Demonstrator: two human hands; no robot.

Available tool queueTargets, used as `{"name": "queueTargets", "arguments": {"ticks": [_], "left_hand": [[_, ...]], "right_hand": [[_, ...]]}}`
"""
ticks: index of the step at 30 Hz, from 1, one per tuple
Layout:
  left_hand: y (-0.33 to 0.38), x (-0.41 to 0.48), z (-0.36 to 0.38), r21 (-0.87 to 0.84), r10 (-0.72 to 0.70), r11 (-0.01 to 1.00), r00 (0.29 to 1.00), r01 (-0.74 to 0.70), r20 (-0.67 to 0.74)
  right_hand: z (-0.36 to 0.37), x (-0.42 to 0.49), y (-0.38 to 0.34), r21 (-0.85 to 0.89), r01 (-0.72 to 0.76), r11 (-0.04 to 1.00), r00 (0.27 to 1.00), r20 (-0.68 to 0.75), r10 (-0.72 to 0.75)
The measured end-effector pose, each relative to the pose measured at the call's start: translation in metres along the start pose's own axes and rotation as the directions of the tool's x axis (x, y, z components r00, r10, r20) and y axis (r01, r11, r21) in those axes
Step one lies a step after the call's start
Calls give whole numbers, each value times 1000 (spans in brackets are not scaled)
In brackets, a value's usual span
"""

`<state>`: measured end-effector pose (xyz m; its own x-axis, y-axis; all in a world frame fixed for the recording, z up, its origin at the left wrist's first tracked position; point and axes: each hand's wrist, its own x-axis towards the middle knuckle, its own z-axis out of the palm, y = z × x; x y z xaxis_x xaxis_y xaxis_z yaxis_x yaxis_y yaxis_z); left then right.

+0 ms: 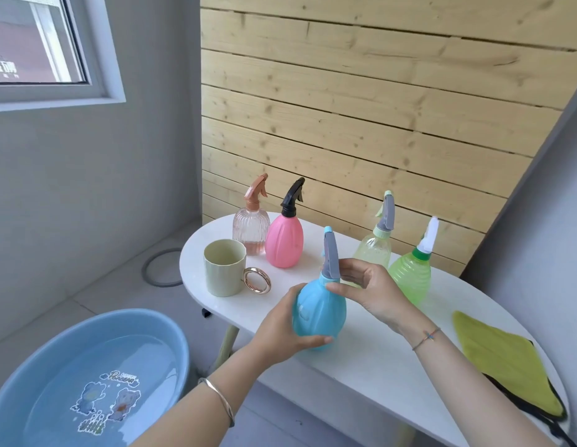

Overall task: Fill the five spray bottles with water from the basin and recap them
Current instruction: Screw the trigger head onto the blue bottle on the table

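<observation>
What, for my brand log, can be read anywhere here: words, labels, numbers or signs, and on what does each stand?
Sticker in the basin: a cursive word starting "P", the rest too blurred; green characters beneath, unreadable.
Outdoor sign behind the glass: large characters, cut off and blurred, unreadable.
I can read no other text.

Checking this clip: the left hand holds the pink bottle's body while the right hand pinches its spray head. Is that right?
No. The bottle being held is the blue bottle, not a pink one. In the head view the left hand holds its body while the right hand pinches its spray head.
</observation>
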<state>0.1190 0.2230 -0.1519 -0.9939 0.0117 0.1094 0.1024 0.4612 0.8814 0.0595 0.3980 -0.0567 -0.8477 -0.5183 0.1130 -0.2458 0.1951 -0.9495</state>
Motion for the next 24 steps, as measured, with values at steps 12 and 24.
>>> {"name": "queueTargets", "arguments": {"ticks": [12,24], "left_hand": [[-1,0,3,-6,2,1000,999,-3,-36],[1,-2,5,-12,-22,1000,999,22,-45]], "right_hand": [[46,-9,14,-65,86,994,860,-499,-107],[-8,-11,-47,-697,201,689,890,-164,-426]]}}
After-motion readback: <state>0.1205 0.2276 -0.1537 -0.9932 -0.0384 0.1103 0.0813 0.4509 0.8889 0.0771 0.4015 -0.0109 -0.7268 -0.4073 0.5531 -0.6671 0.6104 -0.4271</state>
